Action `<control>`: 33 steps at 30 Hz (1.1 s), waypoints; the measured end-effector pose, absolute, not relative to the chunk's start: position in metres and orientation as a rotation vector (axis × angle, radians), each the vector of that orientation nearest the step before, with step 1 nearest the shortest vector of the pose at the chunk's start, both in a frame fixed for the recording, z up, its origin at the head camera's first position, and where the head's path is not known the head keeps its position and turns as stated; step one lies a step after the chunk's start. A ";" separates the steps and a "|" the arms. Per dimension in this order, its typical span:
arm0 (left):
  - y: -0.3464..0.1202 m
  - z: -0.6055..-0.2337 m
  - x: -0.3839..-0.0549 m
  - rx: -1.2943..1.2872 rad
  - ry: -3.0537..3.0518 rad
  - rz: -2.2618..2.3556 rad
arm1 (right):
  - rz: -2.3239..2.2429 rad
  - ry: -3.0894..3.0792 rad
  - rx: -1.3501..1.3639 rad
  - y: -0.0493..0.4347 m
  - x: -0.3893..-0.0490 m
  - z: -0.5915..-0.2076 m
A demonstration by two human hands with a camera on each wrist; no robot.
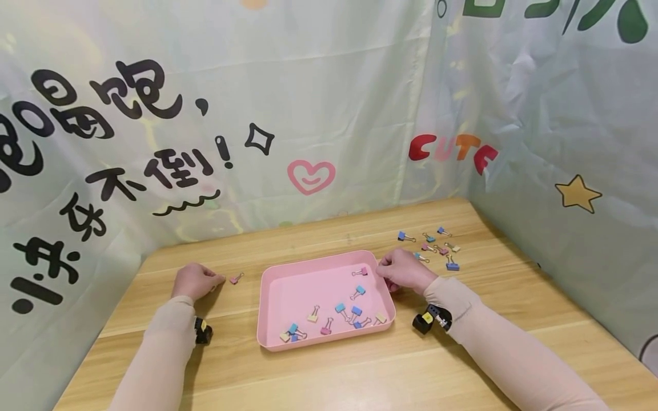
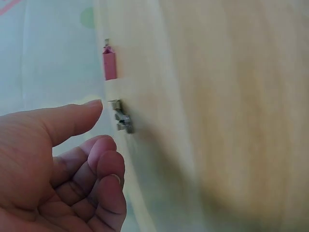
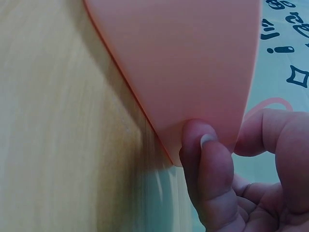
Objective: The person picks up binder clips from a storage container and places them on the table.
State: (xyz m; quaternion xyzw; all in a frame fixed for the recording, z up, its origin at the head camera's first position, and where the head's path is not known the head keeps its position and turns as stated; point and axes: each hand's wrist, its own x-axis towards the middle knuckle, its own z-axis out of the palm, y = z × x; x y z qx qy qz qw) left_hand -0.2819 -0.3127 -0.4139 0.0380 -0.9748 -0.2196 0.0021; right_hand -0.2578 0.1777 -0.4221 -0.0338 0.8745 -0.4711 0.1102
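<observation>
Left hand [image 1: 194,281] is hanging low over the counter [image 1: 329,379], its thumb and fingertips standing apart, while a pink clip [image 1: 236,278] is lying just beyond them. Right hand [image 1: 406,269] is gripping the tray [image 1: 303,291], thumb and fingers clamped on the wall nearest it. Clips [image 1: 356,311] of several colors are resting inside the tray, to the right hand's left; loose clips [image 1: 452,266] are lying beyond that hand, mostly to its right.

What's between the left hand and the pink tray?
In the head view, a pink binder clip lies on the table between left hand and pink tray.
</observation>
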 end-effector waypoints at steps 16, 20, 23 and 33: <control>-0.278 -0.375 -0.281 -0.023 -2.973 -0.799 | -1.390 2.581 -0.099 0.178 -0.258 -0.423; -0.256 -0.367 -0.281 -0.039 -2.934 -0.866 | -1.392 2.576 -0.096 0.178 -0.258 -0.424; -0.237 -0.362 -0.280 -0.068 -2.922 -0.939 | -1.390 2.578 -0.095 0.178 -0.258 -0.424; -0.166 -0.355 -0.285 -0.254 -2.886 -1.121 | -1.384 2.584 -0.101 0.178 -0.258 -0.424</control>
